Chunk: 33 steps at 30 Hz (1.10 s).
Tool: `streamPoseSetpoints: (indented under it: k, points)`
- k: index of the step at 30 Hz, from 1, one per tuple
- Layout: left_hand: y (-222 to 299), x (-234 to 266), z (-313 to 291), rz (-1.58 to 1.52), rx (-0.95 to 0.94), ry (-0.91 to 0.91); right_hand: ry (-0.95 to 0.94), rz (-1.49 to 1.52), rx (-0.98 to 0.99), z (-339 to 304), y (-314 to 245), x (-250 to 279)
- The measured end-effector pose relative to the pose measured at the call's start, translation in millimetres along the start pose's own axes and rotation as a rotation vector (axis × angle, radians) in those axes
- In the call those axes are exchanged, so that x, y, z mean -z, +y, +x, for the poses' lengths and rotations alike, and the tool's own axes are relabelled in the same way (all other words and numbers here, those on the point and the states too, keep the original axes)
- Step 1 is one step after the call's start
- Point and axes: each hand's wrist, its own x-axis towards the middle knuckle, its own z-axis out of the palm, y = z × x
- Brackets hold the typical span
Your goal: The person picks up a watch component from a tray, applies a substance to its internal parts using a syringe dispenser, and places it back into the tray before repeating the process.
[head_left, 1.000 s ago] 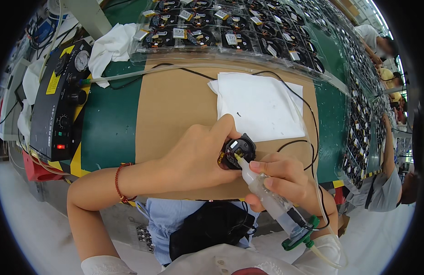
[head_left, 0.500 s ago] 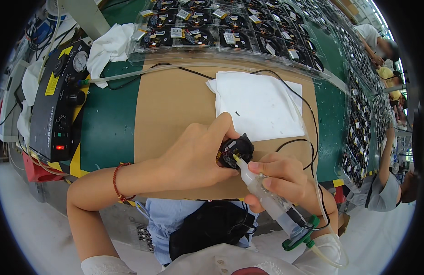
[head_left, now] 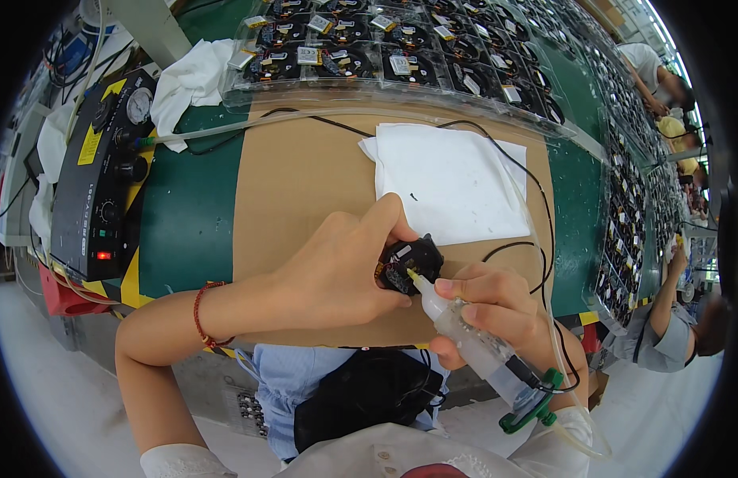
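Observation:
Between the thumb and fingers of my left hand [head_left: 345, 267] is a small round black electronic assembly [head_left: 417, 256], tilted over the brown cardboard sheet [head_left: 297, 183]. My right hand [head_left: 496, 307] grips a clear dispensing syringe [head_left: 484, 350] with a white front end and a green cap clamp [head_left: 536, 405]. Its yellowish tip [head_left: 413, 274] is at the assembly's near side; whether it touches cannot be made out. A tube and a black cable run from the syringe's back end. Behind the assembly lies a folded white cloth [head_left: 457, 183] with a small dark speck.
A black dispenser controller [head_left: 102, 175] with a gauge and lit red switch stands at left, beside a crumpled white cloth [head_left: 195, 80]. Clear trays [head_left: 353, 86] of similar round black parts fill the back and right. Loose cable [head_left: 544, 215] loops near my right hand. Other people [head_left: 664, 319] sit at right.
The syringe's back end has swung slightly right, and its tip has shifted a little on the assembly. My left hand stays almost in place. A person's arm at far right has moved slightly.

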Motion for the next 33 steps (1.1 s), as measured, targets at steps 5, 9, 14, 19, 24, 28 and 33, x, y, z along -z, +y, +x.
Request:
streamPoseSetpoints:
  k: [5,9,14,19,24,28,33]
  points:
    - [6,4,-1,0.035,0.033,-0.024,-0.027,0.010,-0.042,3,1,3]
    - [5,4,0,0.059,0.006,-0.055,-0.039,0.056,-0.169,1,-5,10]
    - [4,6,-1,0.067,0.017,-0.065,-0.051,0.097,-0.320,2,-4,12]
    - [7,7,0,0.059,0.034,-0.092,0.095,0.215,-0.367,-6,1,9]
    - [7,9,0,0.055,0.057,-0.119,0.140,0.246,-0.434,-7,-3,6]
    - [5,8,1,0.042,0.027,-0.111,0.167,0.218,-0.389,-8,1,6]
    - [4,8,1,0.048,0.026,-0.103,0.191,0.212,-0.392,-9,2,6]
